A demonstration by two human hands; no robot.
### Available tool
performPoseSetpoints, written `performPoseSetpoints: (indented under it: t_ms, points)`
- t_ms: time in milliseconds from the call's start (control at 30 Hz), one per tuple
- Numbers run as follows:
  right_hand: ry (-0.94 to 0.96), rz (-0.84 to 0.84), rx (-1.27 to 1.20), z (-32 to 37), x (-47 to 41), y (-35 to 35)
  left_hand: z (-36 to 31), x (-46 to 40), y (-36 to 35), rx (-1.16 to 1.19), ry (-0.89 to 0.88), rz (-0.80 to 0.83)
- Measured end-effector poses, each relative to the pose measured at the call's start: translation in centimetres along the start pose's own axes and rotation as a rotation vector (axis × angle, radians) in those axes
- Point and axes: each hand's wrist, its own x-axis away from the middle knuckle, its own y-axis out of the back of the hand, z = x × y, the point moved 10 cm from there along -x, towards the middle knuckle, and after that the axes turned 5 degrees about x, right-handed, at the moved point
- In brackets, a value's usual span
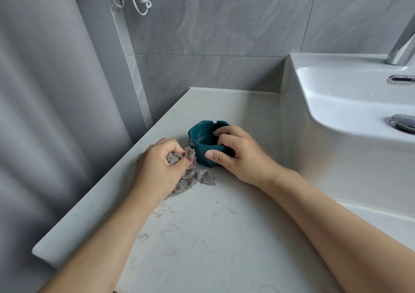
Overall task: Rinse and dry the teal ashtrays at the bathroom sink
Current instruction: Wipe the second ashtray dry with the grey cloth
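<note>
While bunched in the curled fingers of the left hand (157, 167), a grey cloth (190, 176) on the white counter (202, 236), tail spilling out below the knuckles. Just right of that, touching the cloth, one teal ashtray (202, 140), gripped by the right hand (238, 155), thumb on the near wall, fingers hooked over the rim. Farther right of both hands, the white sink (350, 104).

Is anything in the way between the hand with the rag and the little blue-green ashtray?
Nothing visible is. The left hand grips the crumpled grey cloth right beside the square teal ceramic ashtray, which the right hand holds on the white marble countertop. The cloth's edge already reaches the ashtray's side.
</note>
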Motion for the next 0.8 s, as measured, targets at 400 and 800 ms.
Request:
performPoseSetpoints:
  t_ms: [400,800]
  points:
    - [0.002,0.019,0.025,0.3,0.0,0.1,-2.5,0.7,0.1,-0.034,-0.130,0.008]
    - [0.003,0.047,-0.077,-0.6,0.3,0.2,-1.3,0.1,1.3,0.114,-0.031,-0.085]
